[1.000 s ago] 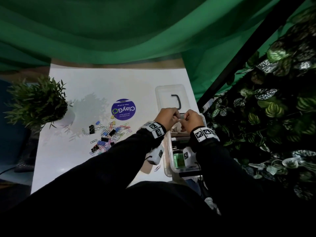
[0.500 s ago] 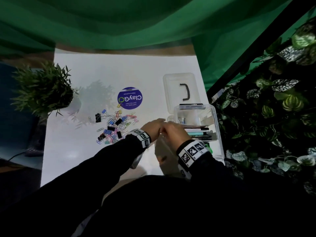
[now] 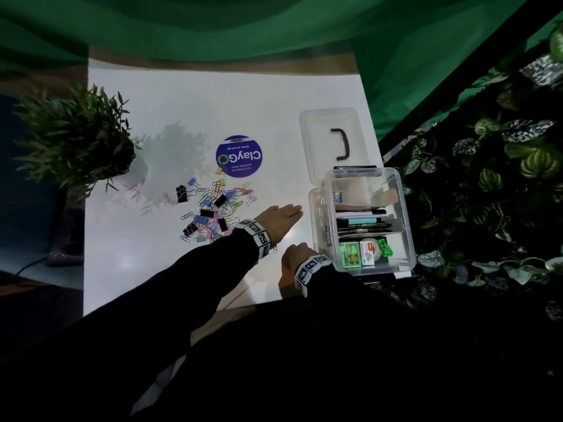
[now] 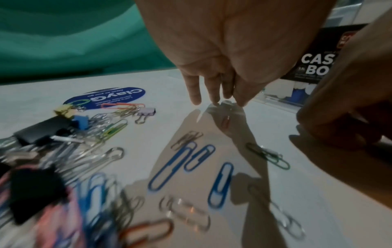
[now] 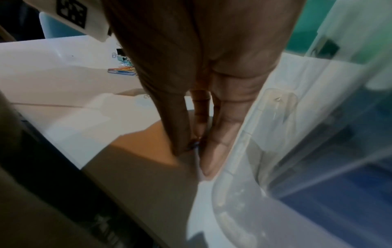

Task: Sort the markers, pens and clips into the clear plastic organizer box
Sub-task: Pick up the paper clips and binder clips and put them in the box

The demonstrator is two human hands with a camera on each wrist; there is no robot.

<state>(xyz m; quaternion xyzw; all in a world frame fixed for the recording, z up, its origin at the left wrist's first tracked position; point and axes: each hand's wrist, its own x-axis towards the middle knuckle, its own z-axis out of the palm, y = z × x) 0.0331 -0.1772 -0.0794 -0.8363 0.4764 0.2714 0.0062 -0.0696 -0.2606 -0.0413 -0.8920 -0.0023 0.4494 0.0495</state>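
The clear organizer box (image 3: 406, 208) stands open at the table's right edge, with pens and markers (image 3: 362, 222) lying in its middle compartment. A pile of paper clips and binder clips (image 3: 210, 208) lies to its left, and loose blue paper clips (image 4: 176, 164) trail toward the box. My left hand (image 3: 292, 210) reaches between pile and box, its straight fingers (image 4: 214, 99) pointing down at the table. My right hand (image 3: 294, 249) is down beside the box wall (image 5: 275, 134). Its thumb and fingers (image 5: 195, 147) pinch a small bluish paper clip (image 5: 194, 144).
The box's lid (image 3: 332, 138) with a black handle lies flat behind it. Small green and white packets (image 3: 356, 254) fill the front compartment. A round purple sticker (image 3: 239, 156) sits mid-table, a potted plant (image 3: 76, 141) at the left edge, dark foliage (image 3: 487, 178) on the right.
Both hands have come away from over the box and down to the table on its left. The left hand's fingers have straightened out, and the right hand has dropped beside the box wall.
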